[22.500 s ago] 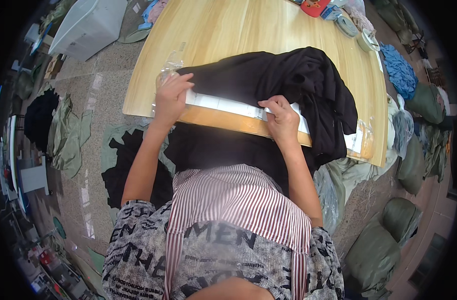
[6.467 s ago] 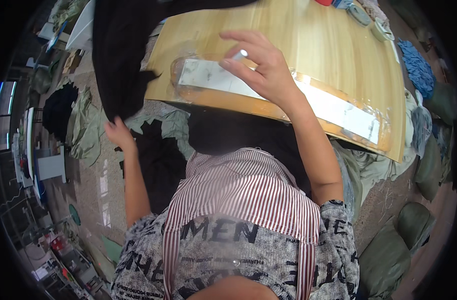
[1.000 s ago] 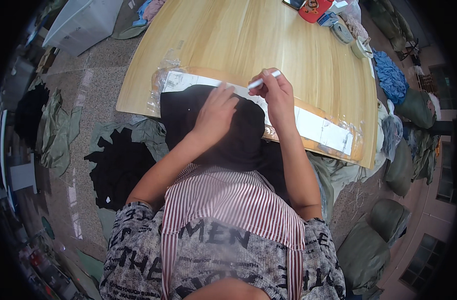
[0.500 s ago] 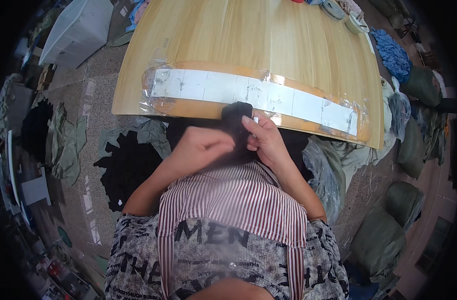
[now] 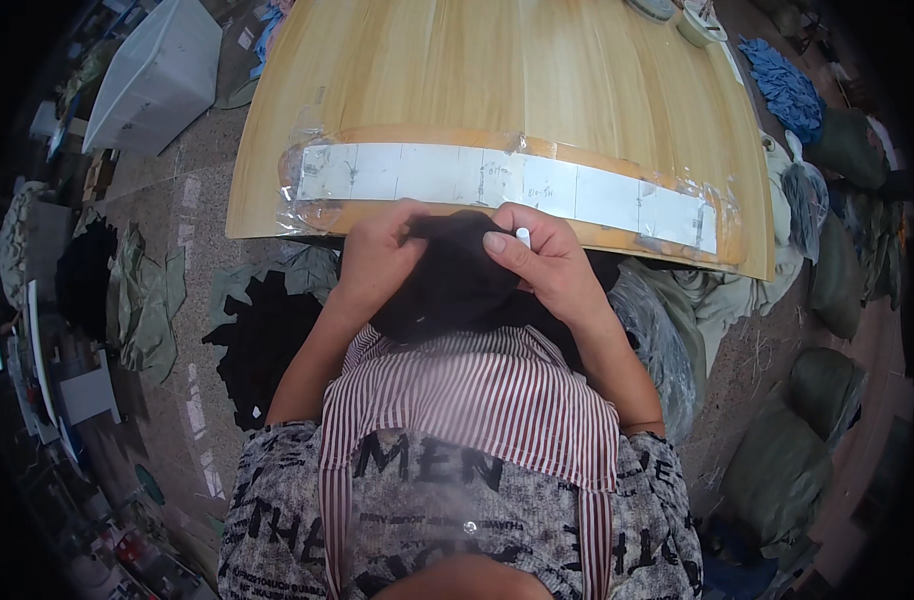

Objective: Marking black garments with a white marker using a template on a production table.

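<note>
Your left hand (image 5: 377,255) and right hand (image 5: 547,265) hold a bunched black garment (image 5: 457,285) just in front of the near edge of the wooden worktop (image 5: 497,70), against your striped apron (image 5: 477,400). Both sets of fingers are curled closed on the cloth, likely to keep it gathered off the floor. A small white object (image 5: 523,236) sits pinched in your right hand. Beyond the garment, along the worktop's near edge, a long white paper strip (image 5: 507,182) marked in sections lies under clear film. Left of the worktop stands a white bin (image 5: 152,85); right of it, green sacks (image 5: 787,460).
</note>
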Available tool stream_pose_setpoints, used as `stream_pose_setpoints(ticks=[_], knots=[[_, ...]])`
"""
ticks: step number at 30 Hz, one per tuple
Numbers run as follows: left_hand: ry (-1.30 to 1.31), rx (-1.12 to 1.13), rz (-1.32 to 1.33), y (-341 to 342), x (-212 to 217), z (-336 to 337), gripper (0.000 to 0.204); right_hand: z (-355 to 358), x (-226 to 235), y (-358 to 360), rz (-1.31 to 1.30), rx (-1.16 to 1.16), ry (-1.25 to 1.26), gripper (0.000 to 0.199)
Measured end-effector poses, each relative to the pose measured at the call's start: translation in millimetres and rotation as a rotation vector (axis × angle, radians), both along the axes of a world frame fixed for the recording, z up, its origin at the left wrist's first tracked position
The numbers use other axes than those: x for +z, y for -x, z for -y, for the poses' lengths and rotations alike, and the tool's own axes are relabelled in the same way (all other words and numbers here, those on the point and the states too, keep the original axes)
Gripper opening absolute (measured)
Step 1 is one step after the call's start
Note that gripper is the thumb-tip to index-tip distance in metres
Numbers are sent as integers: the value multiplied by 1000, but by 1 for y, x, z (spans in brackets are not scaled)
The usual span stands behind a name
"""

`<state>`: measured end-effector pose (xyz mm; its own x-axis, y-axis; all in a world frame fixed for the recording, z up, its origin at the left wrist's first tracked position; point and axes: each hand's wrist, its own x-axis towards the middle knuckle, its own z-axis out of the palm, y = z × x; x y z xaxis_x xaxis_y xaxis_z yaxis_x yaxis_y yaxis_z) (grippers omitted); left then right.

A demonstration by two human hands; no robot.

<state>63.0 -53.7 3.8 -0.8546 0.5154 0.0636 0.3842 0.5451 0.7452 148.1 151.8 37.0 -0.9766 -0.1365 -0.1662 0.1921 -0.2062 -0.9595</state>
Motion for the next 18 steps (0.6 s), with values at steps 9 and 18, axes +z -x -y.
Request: stream_pose_setpoints(ticks=[9, 18], knots=[[-408, -670, 933, 29, 55, 77, 19, -11, 7, -2, -283, 25, -459, 25], [-283, -6, -563, 112, 159, -58, 7, -63, 209, 77, -940, -739, -1739, 15]])
